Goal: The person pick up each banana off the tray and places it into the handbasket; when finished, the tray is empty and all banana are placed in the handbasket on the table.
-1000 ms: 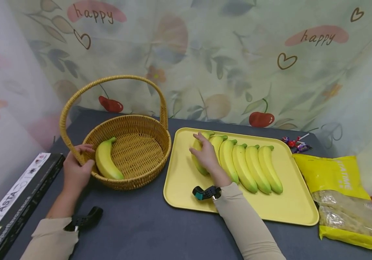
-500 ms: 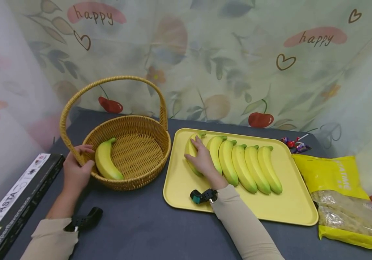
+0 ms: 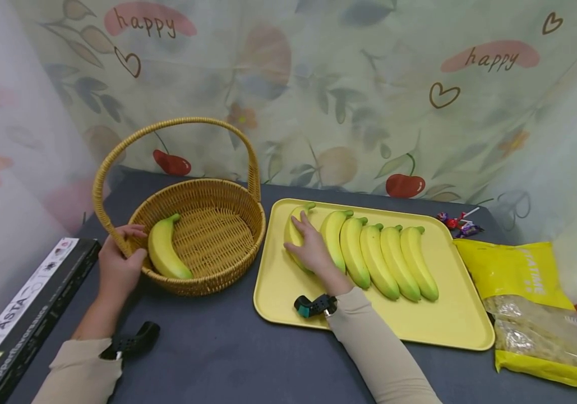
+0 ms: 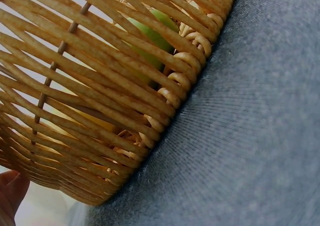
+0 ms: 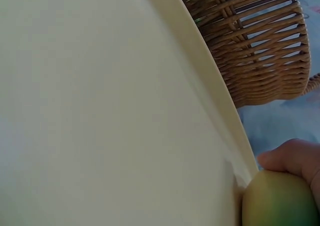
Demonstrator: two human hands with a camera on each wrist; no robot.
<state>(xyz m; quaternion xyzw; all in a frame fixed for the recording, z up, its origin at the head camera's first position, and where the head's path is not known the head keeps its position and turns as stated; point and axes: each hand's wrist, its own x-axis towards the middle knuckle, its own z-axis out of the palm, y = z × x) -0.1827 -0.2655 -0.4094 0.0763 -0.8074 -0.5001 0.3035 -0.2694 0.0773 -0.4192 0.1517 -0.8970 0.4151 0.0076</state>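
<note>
On the left stands a round wicker basket (image 3: 217, 224) with a tall arched handle, and one yellow banana (image 3: 164, 249) lies inside it. My left hand (image 3: 119, 266) grips the basket's left rim at the foot of the handle. My right hand (image 3: 315, 249) holds the leftmost banana (image 3: 293, 233) on the yellow tray (image 3: 288, 306), thumb on its left side; the palm covers part of it. In the right wrist view the thumb (image 5: 290, 158) lies against the greenish tip of that banana (image 5: 280, 201). Several more bananas (image 3: 376, 261) lie in a slanted row to its right.
A yellow bag of pasta (image 3: 535, 314) lies against the tray's right side, with small wrapped candies (image 3: 460, 223) behind it. A black PASTA box (image 3: 31, 314) lies at the left edge. A patterned curtain (image 3: 318, 101) rises behind the grey table (image 3: 207, 359).
My right hand has shifted left with the leftmost banana, which now stands apart from the row by a gap. My left hand and the basket have stayed in place.
</note>
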